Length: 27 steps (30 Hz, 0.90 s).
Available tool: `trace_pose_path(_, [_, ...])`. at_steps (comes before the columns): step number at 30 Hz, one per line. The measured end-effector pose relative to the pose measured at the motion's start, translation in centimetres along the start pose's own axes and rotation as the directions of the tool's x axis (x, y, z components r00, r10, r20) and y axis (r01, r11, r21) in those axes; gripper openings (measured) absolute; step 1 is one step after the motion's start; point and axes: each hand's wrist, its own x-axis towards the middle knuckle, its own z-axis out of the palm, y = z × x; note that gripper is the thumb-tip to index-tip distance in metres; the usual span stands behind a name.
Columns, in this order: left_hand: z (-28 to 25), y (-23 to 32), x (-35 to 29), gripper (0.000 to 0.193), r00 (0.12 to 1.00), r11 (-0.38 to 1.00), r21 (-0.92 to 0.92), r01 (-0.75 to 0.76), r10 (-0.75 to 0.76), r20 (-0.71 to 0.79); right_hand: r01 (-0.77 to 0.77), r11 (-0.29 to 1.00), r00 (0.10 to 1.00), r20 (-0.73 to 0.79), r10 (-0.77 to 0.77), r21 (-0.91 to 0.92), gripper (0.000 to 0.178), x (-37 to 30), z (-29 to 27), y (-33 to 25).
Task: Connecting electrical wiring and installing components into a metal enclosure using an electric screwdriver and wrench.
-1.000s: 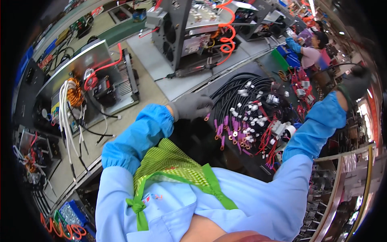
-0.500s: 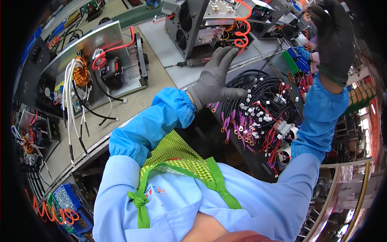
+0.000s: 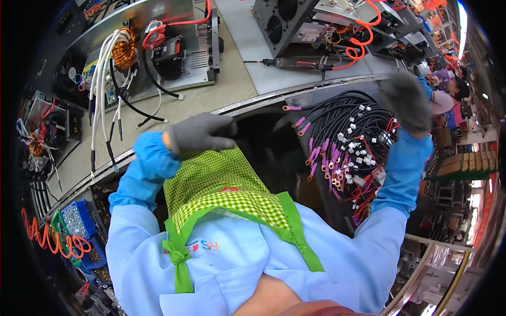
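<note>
My left hand (image 3: 203,132), in a grey glove, hovers over the apron by the bench edge. Its thumb stands apart from the fingers and nothing is between them. My right hand (image 3: 408,102), gloved too, is smeared by motion above the far right of a bundle of black cables (image 3: 342,113), and its fingers cannot be made out. Purple-sleeved ring terminals (image 3: 329,163) and small white connectors (image 3: 358,152) end the cables. Left of my left hand lies an open metal chassis (image 3: 195,73) with a copper toroid coil (image 3: 125,50) and thick white wires (image 3: 103,79).
An electric screwdriver (image 3: 300,63) lies on the bench, with an orange coiled cord (image 3: 363,37). Behind it stands a grey unit with fans (image 3: 274,29). Blue bins of small hardware (image 3: 79,218) sit at lower left. Another person (image 3: 445,97) is at far right.
My left hand has drawn back leftward and nearer, away from the screwdriver and cables. My right hand has come down nearer the cable bundle. The whole view has shifted.
</note>
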Motion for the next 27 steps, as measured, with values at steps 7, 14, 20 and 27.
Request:
trace_pose_path(7, [-1.9,0.8,-3.9,0.042,0.985,0.989,-0.086,0.119,-0.107,0.135,0.022,-0.330,0.863,-0.149,0.482,-0.944,0.048,2.1,-5.8,19.8])
trace_pose_path(14, [1.0,-2.4,-5.0,0.048,0.940,0.760,-0.631,0.153,-0.309,-0.144,-0.084,-0.027,0.884,-0.086,0.459,-0.996,0.031,2.7,-7.6,17.6])
trace_pose_path(20, [2.8,-1.8,-1.7,0.055,0.917,0.504,-0.863,-0.036,-0.327,-0.230,-0.027,0.347,0.997,0.002,0.084,-0.937,0.023,3.1,-0.1,12.3])
trace_pose_path(27, [3.1,0.3,1.9,0.064,0.627,0.953,-0.296,-0.064,-0.192,-0.755,0.075,0.366,0.990,0.024,-0.142,-0.927,0.021,2.4,6.0,12.6])
